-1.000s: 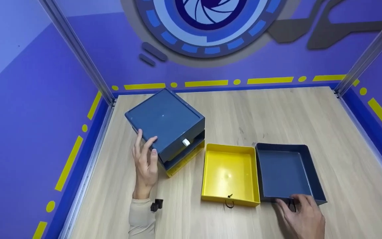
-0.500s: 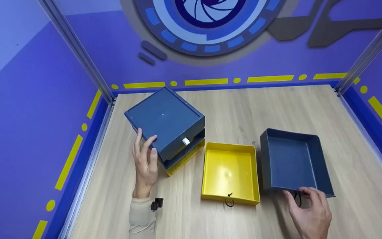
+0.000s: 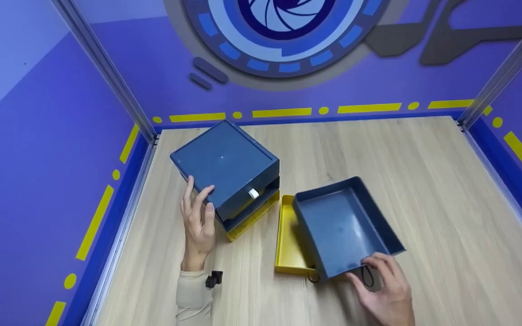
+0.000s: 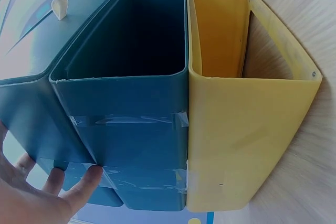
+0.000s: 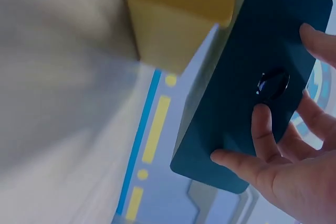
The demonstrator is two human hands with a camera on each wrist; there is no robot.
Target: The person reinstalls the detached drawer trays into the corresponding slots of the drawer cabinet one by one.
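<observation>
My right hand (image 3: 388,290) grips the front of a dark blue drawer (image 3: 342,231), held raised and turned, overlapping much of a yellow drawer (image 3: 290,246) in the head view. The right wrist view shows fingers and thumb on the blue front (image 5: 247,98), around its black loop pull (image 5: 273,84). My left hand (image 3: 199,226) rests along the side of a small drawer cabinet (image 3: 224,158), fingertips near its top edge. In the left wrist view, the cabinet's middle blue slot (image 4: 131,35) and yellow bottom section (image 4: 231,140) gape without drawers; the top drawer has a white pull (image 4: 59,7).
The cabinet stands at an angle on the wood-grain table (image 3: 401,149), left of the drawers. Clear tape (image 4: 131,120) runs over its side. Purple printed walls (image 3: 120,68) with metal corner posts (image 3: 510,68) enclose the table's back and sides.
The blue drawer has risen off the table beside the yellow drawer, shifted right, then swung left over it and turned toward the cabinet. My left hand has stayed on the cabinet.
</observation>
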